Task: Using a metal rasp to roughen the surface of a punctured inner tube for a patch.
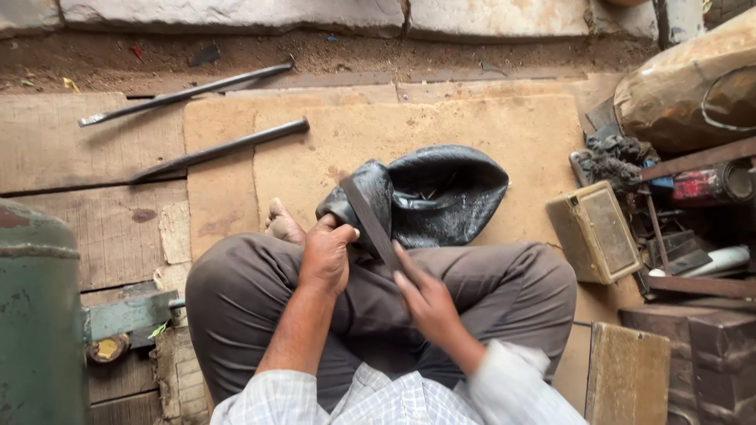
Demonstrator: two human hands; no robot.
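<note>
Leftmost, a green metal tank at the frame edge, with two long dark iron bars lying well apart from the hands on the wooden boards, both slanting up toward the right. Nearer the middle, crossed legs in grey trousers, a bare foot just beside the left hand. Left hand closed around a bunched fold of the black rubber inner tube, fingers curled over its near left end; bulk of the tube spread out beyond and to the right of that grip, resting on the tan board. Across the pinched fold, a flat dark file, long axis running diagonally, far tip pointing up-left, near end down-right into the right hand. Right hand blurred, fingers laid along the file's lower end and seemingly wrapped on it. Further right, a worn cream box, then a clutter of tools and scrap.
</note>
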